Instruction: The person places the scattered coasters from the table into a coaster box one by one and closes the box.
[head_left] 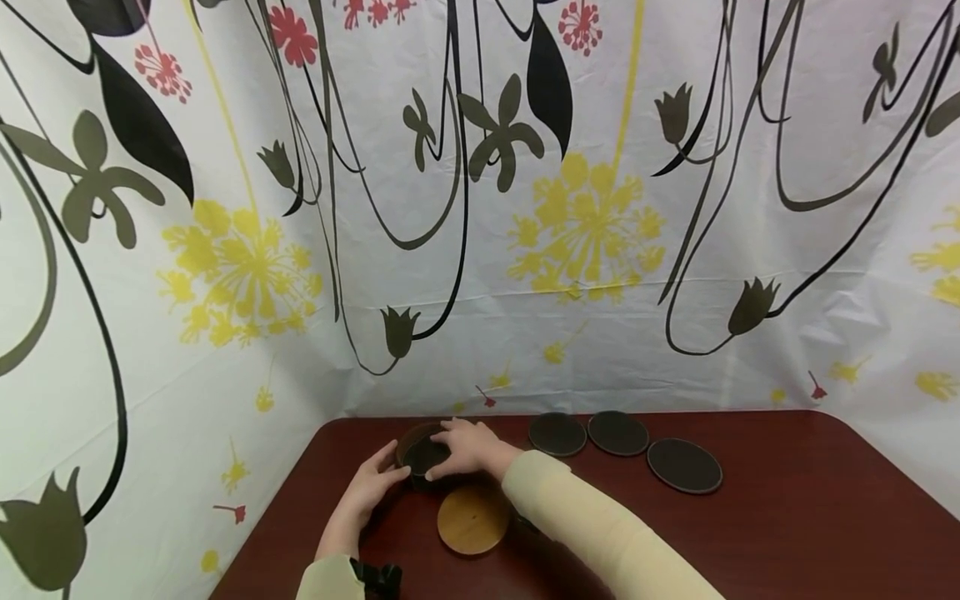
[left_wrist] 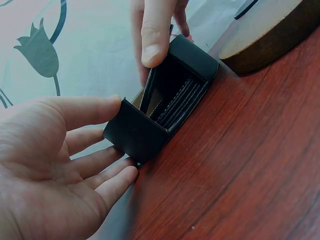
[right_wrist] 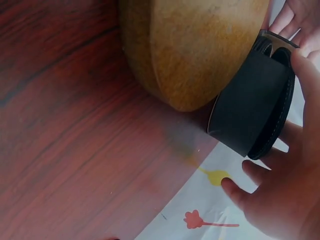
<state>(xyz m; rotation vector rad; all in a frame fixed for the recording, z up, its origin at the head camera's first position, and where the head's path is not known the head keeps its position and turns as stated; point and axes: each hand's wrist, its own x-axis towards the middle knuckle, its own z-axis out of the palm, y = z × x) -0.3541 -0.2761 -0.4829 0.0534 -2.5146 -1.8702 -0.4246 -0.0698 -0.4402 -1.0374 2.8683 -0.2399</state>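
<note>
A round black holder (head_left: 423, 454) stands near the table's back left. My left hand (head_left: 366, 490) grips its left side, thumb at the upper rim and fingers spread along the outer wall, as the left wrist view shows. Several thin black discs (left_wrist: 182, 102) lie stacked inside the holder (left_wrist: 135, 132). Another disc (right_wrist: 276, 122) stands tilted in the opening, its edge pinched by my right hand (head_left: 472, 450) from above. In the right wrist view, the right thumb is at the top and the other fingers are partly behind the disc.
A round wooden piece (head_left: 472, 521) sits just in front of the holder. Three dark discs lie flat to the right: one (head_left: 557, 434), a second (head_left: 617, 432) and a third (head_left: 684, 466). A patterned cloth (head_left: 495, 350) hangs behind the red-brown table (head_left: 787, 517).
</note>
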